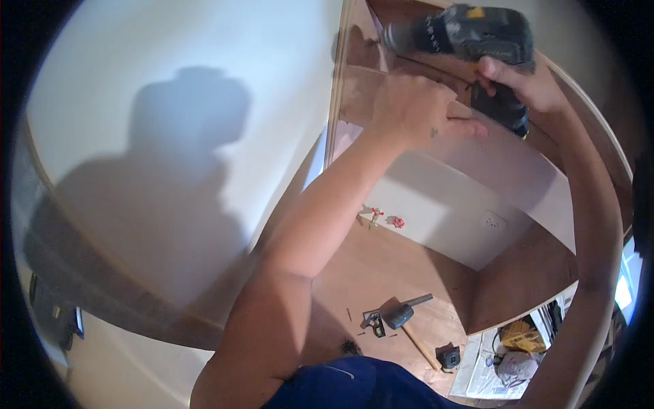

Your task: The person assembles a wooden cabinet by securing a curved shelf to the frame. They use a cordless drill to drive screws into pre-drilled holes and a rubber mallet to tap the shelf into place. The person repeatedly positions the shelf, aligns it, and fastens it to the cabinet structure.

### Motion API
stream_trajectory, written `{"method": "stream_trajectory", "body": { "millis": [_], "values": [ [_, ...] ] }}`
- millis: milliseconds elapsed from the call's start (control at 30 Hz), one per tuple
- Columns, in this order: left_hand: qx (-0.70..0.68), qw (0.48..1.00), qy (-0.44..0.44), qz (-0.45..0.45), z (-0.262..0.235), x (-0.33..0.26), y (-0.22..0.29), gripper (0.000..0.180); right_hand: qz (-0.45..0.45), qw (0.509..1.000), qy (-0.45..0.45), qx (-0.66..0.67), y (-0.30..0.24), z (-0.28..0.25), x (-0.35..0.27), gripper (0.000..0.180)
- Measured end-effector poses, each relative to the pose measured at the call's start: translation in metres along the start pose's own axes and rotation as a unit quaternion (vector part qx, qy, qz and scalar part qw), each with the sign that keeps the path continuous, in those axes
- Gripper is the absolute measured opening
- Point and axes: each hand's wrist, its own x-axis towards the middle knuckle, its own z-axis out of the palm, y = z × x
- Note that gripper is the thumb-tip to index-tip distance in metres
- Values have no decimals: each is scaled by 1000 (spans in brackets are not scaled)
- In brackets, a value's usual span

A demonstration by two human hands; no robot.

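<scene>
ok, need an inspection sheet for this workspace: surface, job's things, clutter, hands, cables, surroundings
surface: brown wooden floor panel inside a wooden cabinet frame; a pale panel up where the hands work.
job's things: dark cordless drill with yellow trim, nose pointing left toward the frame's upright edge.
clutter: hammer with wooden handle, a small dark tool beside it, a small black object, loose screws, all on the floor panel.
hands: right hand grips the drill's handle; left hand rests on the pale panel just below the drill.
cables: nothing seen clearly.
surroundings: white wall with the person's shadow; wall socket; two red-handled valves; papers and a yellow object at lower right.
</scene>
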Motion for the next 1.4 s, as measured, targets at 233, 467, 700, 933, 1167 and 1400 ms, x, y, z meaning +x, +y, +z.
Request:
{"method": "stream_trajectory", "body": {
  "millis": [233, 467, 700, 933, 1167, 1400],
  "values": [
    [65, 998, 26, -7, -19, -10, -10, 71, -143, 979, 119, -79, -122, 8, -48, 51],
    [53, 993, 0, 104, -23, -4, 2, 50, -45, 952, 299, -40, -122, -41, -225, 64],
    [-81, 979, 171, 71, -30, -28, 49, 41, 135, 912, 349, 168, -43, 60, -495, 69],
    [-415, 909, 22, -14, 45, -192, 180, 44, 538, 828, 99, 122, 8, 228, -572, 58],
    [-450, 734, -218, -459, 56, -383, 297, 55, 319, 927, -138, 141, 74, 306, -621, 92],
    [-277, 762, -357, -464, 57, -473, 325, 80, 208, 965, -152, 48, 71, 313, -610, 83]
  ]
}}
